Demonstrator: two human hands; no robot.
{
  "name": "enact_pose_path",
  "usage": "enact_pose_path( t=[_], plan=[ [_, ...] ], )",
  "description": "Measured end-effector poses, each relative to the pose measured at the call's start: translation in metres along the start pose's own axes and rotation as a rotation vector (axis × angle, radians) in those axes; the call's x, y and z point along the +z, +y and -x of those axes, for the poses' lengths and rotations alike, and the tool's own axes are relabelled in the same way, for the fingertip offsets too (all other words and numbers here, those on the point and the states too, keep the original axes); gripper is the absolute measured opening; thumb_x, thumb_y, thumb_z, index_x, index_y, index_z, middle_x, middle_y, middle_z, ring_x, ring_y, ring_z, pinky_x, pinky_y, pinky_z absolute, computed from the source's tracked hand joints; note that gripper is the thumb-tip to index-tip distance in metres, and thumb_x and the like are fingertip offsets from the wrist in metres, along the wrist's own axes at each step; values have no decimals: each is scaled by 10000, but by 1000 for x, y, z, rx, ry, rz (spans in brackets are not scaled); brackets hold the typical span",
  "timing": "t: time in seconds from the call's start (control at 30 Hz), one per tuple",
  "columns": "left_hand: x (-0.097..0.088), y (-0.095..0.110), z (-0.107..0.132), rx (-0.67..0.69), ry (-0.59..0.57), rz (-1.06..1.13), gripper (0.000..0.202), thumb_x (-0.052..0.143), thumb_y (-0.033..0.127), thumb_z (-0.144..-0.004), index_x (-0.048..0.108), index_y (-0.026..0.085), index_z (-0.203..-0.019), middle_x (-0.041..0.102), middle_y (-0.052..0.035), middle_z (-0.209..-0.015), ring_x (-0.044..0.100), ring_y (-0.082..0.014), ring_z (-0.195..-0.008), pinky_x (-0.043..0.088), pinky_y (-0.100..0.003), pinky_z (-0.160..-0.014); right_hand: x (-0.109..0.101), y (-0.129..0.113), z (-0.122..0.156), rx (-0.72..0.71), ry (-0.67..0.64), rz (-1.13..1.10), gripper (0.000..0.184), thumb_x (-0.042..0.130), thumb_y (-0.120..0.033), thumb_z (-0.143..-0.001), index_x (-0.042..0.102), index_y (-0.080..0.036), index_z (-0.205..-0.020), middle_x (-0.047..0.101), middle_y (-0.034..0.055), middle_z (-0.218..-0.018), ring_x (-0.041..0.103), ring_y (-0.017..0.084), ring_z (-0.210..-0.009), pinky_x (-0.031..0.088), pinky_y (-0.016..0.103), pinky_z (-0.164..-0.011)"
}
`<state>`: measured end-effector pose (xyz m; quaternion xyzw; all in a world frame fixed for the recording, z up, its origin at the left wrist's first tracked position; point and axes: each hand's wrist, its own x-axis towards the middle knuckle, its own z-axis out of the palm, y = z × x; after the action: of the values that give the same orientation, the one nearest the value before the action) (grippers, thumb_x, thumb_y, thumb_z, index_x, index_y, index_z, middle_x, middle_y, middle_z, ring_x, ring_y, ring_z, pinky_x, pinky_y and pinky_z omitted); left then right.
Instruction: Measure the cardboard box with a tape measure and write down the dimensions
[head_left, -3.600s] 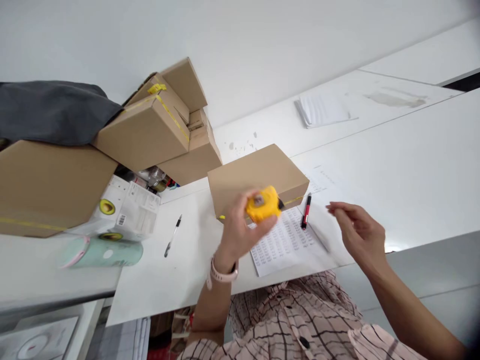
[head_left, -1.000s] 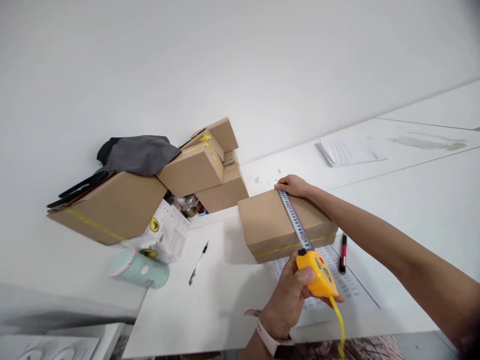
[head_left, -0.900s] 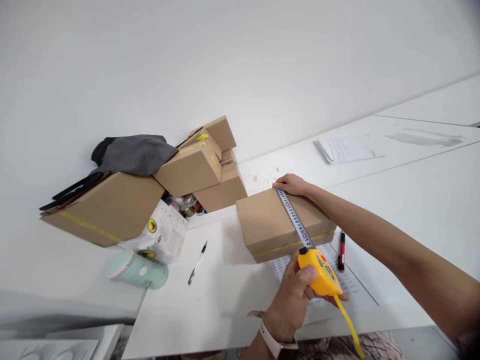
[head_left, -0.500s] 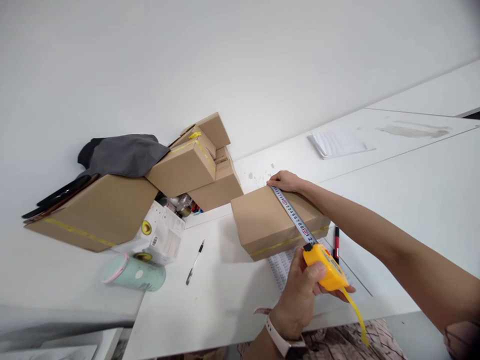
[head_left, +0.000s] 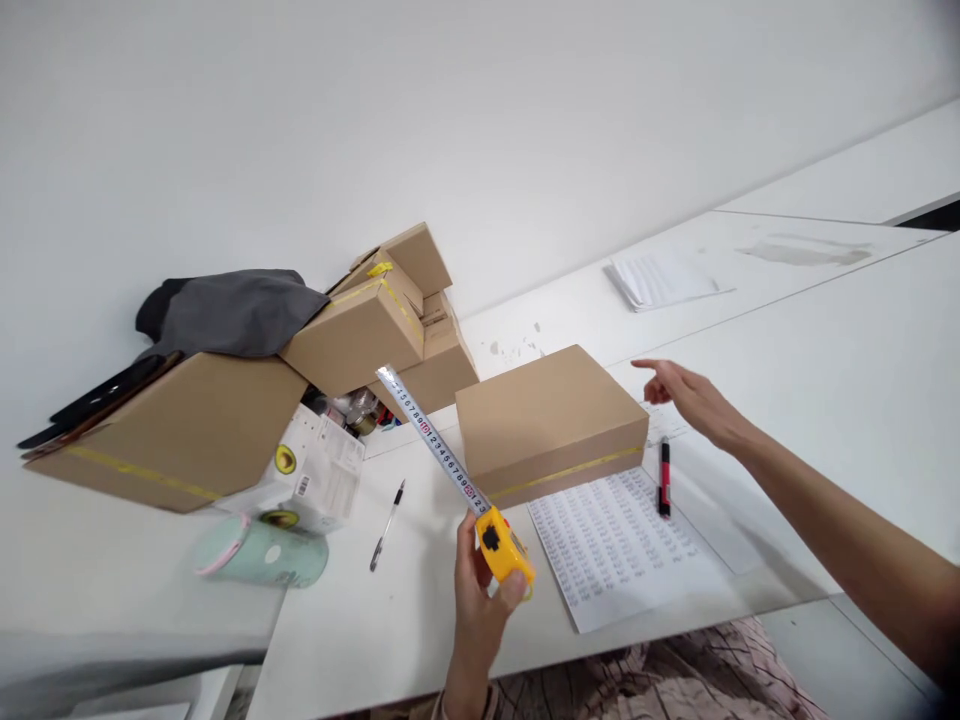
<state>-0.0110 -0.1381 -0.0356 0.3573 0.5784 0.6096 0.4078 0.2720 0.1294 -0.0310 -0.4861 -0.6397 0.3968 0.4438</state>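
My left hand (head_left: pixel 480 590) grips a yellow tape measure (head_left: pixel 504 545) low in the middle, above the white table (head_left: pixel 420 610). Its metal blade (head_left: pixel 431 435) sticks out up and to the left, free in the air, left of the flat brown cardboard box (head_left: pixel 547 415). My right hand (head_left: pixel 686 395) hovers to the right of that box with fingers apart and the forefinger pointing left, holding nothing. A printed sheet of numbers (head_left: pixel 619 545) lies in front of the box. A red and black marker (head_left: pixel 664 478) rests beside the sheet, under my right wrist.
A black pen (head_left: pixel 387 525) lies left of the box. Stacked cardboard boxes (head_left: pixel 360 335), a large box (head_left: pixel 157 430) with dark cloth (head_left: pixel 225 310), a white carton (head_left: pixel 315 475) and a mint bottle (head_left: pixel 262 550) crowd the left. Folded paper (head_left: pixel 660 280) lies far back.
My right hand let go of the blade's end and drew back to the right of the box. My left hand swung the tape measure left, off the box, the blade still extended.
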Motion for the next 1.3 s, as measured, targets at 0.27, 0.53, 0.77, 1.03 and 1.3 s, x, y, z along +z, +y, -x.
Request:
enact_pose_path(
  t=[0.27,0.53,0.77,1.03,1.3],
  plan=[
    [0,0,-43,79,59,11,800,864,567,-633,532,239,-1282,624,-65,-1109,640,-213,-911,580,-359,-829,21,-5,24,-31,-167,164,579,369,-634,-992,536,-347,-1467,742,42,-1081,693,257,-925,552,389,-835],
    [-20,28,-72,133,-2,80,815,868,547,-580,553,257,-1274,628,-96,-1248,662,-260,-972,604,-391,-804,20,-46,10,-150,-67,230,575,511,-695,-904,657,-314,-1309,711,43,-914,653,254,-830,520,371,-734],
    [-7,66,-78,226,-24,3,773,848,546,-635,549,254,-1285,593,-126,-1352,623,-270,-1050,601,-352,-788,25,-80,-34,-417,53,362,395,515,-570,-940,740,-246,-948,679,127,-1186,603,320,-1151,480,465,-964],
    [52,13,-8,-109,-453,106,920,950,428,-531,516,260,-1325,606,-138,-1329,630,-253,-935,555,-372,-794,43,-84,-37,-614,15,469,350,349,-298,-1019,694,-245,-1032,772,79,-1046,659,273,-991,405,472,-982],
    [93,-20,5,-302,-531,35,756,869,286,-511,537,218,-1187,662,-90,-1228,625,-212,-929,500,-308,-793,48,-82,-36,-717,53,537,449,349,-143,-984,619,-283,-1315,752,55,-1031,628,249,-953,392,421,-937]
  ],
)
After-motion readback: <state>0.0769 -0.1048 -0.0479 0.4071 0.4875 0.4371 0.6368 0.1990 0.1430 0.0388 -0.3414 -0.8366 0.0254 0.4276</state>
